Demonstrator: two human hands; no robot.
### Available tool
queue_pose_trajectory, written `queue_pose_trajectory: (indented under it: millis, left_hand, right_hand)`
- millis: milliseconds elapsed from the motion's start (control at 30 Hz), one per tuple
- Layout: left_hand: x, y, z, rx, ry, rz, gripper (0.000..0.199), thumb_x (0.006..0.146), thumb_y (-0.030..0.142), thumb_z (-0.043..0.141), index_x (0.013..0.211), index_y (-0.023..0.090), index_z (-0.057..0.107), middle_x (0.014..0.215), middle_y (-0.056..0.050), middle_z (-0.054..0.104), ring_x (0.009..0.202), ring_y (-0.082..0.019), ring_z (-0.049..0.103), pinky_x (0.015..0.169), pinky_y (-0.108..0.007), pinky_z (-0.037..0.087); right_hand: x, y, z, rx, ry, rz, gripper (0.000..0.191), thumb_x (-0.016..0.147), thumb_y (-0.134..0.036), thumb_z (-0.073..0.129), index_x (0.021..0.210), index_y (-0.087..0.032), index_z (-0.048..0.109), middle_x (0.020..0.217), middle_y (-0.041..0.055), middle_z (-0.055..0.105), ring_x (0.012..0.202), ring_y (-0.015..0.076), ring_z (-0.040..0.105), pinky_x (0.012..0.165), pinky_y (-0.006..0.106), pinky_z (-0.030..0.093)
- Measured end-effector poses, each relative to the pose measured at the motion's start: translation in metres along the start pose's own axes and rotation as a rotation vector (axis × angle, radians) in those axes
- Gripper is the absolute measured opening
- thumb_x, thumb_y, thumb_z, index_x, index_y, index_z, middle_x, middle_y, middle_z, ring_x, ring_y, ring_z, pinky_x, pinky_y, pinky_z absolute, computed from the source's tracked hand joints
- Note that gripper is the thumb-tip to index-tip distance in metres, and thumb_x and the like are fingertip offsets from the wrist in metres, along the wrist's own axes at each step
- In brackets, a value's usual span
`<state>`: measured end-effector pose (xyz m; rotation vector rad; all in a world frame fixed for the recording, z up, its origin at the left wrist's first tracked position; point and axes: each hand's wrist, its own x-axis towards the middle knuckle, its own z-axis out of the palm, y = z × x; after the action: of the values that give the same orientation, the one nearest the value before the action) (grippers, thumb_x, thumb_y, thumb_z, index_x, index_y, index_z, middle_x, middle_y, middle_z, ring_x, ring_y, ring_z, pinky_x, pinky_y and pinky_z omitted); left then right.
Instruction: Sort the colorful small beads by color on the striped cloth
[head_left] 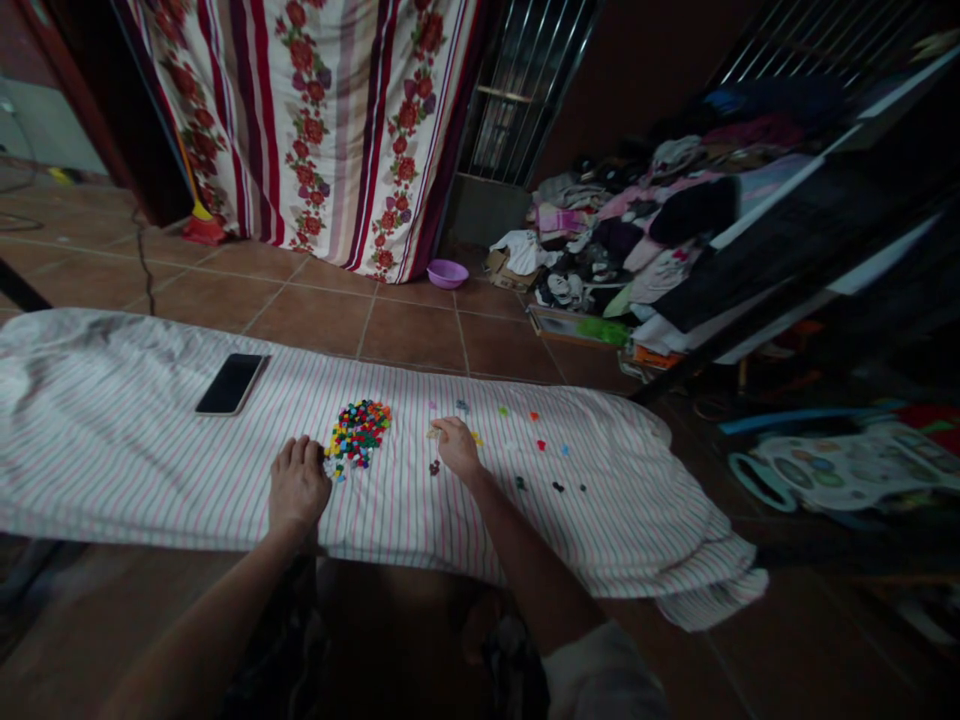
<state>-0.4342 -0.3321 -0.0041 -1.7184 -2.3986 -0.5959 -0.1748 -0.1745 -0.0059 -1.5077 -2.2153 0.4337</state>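
Note:
A heap of small multicoloured beads (364, 432) lies on a striped cloth (172, 470). My left hand (298, 485) rests palm down at the heap's left edge, its fingers loosely bent and thumb side against the nearest beads. To the right of the heap, my right hand (457, 448) is closed in a pinch over a few pale tan beads (433, 434); whatever is between its fingertips is too small to make out. Around it lie little single-colour groups: dark brown beads (434, 468), yellow beads (478, 439), grey beads (462, 406), red beads (541, 445) and black beads (557, 487).
A phone (232, 384) lies on the cloth at left. Beyond the cloth's far edge are a tiled floor (405, 328), a purple basin (448, 273), a flowered curtain (337, 130) and a broom (202, 225). Piled clothes (615, 225) fill the back right.

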Motion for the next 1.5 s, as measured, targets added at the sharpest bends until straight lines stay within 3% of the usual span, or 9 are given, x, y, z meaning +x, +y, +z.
queue_pose_trajectory:
  millis: [300, 500, 767, 1067, 1233, 1500]
  left_hand:
    - [0.0, 0.001, -0.001, -0.042, 0.018, 0.002, 0.032, 0.089, 0.015, 0.042, 0.112, 0.013, 0.064, 0.129, -0.018, 0.06, 0.129, -0.034, 0.046, 0.103, -0.051, 0.041]
    - [0.0, 0.0, -0.001, -0.052, 0.007, -0.009, 0.032, 0.088, 0.015, 0.043, 0.112, 0.013, 0.064, 0.13, -0.018, 0.059, 0.129, -0.034, 0.045, 0.103, -0.051, 0.04]
    - [-0.001, -0.001, 0.001, -0.021, 0.011, 0.005, 0.032, 0.09, 0.016, 0.04, 0.112, 0.011, 0.063, 0.13, -0.018, 0.06, 0.13, -0.034, 0.045, 0.105, -0.049, 0.039]
    - [-0.001, 0.0, 0.0, -0.04, 0.011, -0.001, 0.032, 0.089, 0.015, 0.041, 0.112, 0.014, 0.063, 0.13, -0.018, 0.059, 0.129, -0.033, 0.046, 0.103, -0.049, 0.04]
    - [-0.001, 0.0, 0.001, -0.034, 0.024, 0.002, 0.033, 0.089, 0.015, 0.042, 0.114, 0.014, 0.063, 0.13, -0.018, 0.06, 0.13, -0.033, 0.045, 0.104, -0.05, 0.039]
    - [0.0, 0.001, 0.0, -0.049, 0.002, -0.007, 0.034, 0.089, 0.015, 0.041, 0.114, 0.01, 0.063, 0.131, -0.019, 0.059, 0.13, -0.035, 0.045, 0.105, -0.05, 0.039]
  right_hand:
    - [-0.001, -0.003, -0.002, -0.027, -0.024, -0.001, 0.049, 0.079, 0.003, 0.043, 0.11, -0.019, 0.074, 0.108, 0.0097, 0.07, 0.105, 0.0198, 0.061, 0.096, 0.03, 0.046]
    - [-0.003, -0.008, -0.005, 0.003, 0.049, -0.004, 0.05, 0.078, 0.002, 0.043, 0.11, -0.021, 0.074, 0.108, 0.0078, 0.069, 0.103, 0.019, 0.06, 0.096, 0.03, 0.047]
    - [-0.007, -0.036, -0.007, 0.053, 0.134, -0.058, 0.037, 0.089, -0.009, 0.046, 0.11, -0.022, 0.074, 0.108, 0.008, 0.067, 0.106, 0.0197, 0.059, 0.098, 0.03, 0.045]
    - [-0.026, -0.086, 0.025, 0.128, -0.048, -0.145, 0.029, 0.089, -0.014, 0.054, 0.109, -0.025, 0.072, 0.104, 0.0046, 0.069, 0.096, 0.0171, 0.064, 0.089, 0.027, 0.049]
    - [-0.036, -0.1, 0.042, 0.135, -0.022, -0.096, 0.032, 0.088, -0.012, 0.053, 0.111, -0.025, 0.071, 0.108, 0.0052, 0.068, 0.095, 0.0172, 0.063, 0.087, 0.028, 0.05]
    - [-0.043, -0.103, 0.051, 0.098, 0.056, -0.074, 0.025, 0.089, -0.011, 0.052, 0.105, -0.023, 0.068, 0.106, 0.0056, 0.067, 0.101, 0.0186, 0.061, 0.091, 0.029, 0.046]
